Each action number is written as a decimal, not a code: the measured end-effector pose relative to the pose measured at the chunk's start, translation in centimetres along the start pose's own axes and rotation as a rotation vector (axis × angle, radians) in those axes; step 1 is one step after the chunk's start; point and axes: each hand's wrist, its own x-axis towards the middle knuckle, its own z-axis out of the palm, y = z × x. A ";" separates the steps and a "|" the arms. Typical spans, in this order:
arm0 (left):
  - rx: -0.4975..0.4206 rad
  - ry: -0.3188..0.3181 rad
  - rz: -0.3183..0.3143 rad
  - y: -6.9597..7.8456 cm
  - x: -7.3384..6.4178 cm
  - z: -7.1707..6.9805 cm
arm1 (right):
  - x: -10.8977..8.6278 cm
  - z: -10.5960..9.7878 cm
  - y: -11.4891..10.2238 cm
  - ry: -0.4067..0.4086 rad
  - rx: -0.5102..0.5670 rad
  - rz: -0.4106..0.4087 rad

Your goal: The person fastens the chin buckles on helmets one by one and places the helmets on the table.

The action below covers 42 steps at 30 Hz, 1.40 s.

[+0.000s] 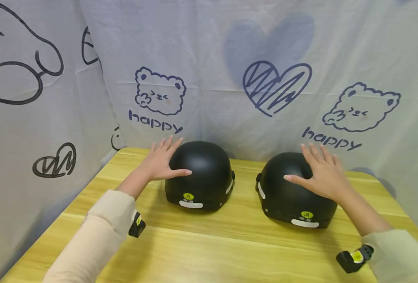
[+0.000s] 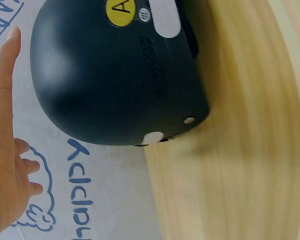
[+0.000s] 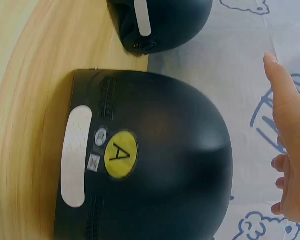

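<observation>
Two black helmets sit side by side on the wooden table, each with a yellow "A" sticker and a white reflective strip. My left hand (image 1: 162, 160) is spread beside and over the upper left of the left helmet (image 1: 205, 177). In the left wrist view a gap shows between that hand (image 2: 7, 145) and the helmet shell (image 2: 100, 75). Fingers extended, my right hand (image 1: 323, 173) hovers over the right helmet (image 1: 286, 188). The right wrist view shows this hand (image 3: 292, 145) apart from the helmet (image 3: 175, 150). Both hands hold nothing.
The yellow wood-grain table (image 1: 201, 251) ends at a white cloth (image 1: 209, 47) printed with bears, hearts and "happy". Another cloth (image 1: 53, 125) hangs along the left side. Small black cameras (image 1: 137, 225) are worn at both wrists.
</observation>
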 end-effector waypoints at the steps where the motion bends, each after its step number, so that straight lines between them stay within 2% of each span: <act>1: -0.007 0.004 0.001 -0.2 -0.1 0.1 | -0.1 0.0 -0.2 0.003 0.005 -0.004; 8: -0.013 0.040 -0.005 -1.3 -1.0 1.3 | -0.2 0.5 -1.5 0.025 0.045 -0.029; 15: -0.098 0.099 -0.021 -1.9 -1.8 3.0 | -0.3 1.7 -2.8 0.085 0.149 -0.061; 29: -0.236 0.158 -0.053 -3.3 -3.7 6.2 | -0.4 4.9 -6.4 0.065 0.386 -0.068; 38: -0.287 0.165 -0.069 -4.3 -4.7 8.1 | -0.2 6.8 -8.2 0.090 0.464 -0.127; 42: -0.331 0.153 -0.084 -4.2 -5.2 8.9 | -0.1 8.1 -9.2 0.066 0.507 -0.114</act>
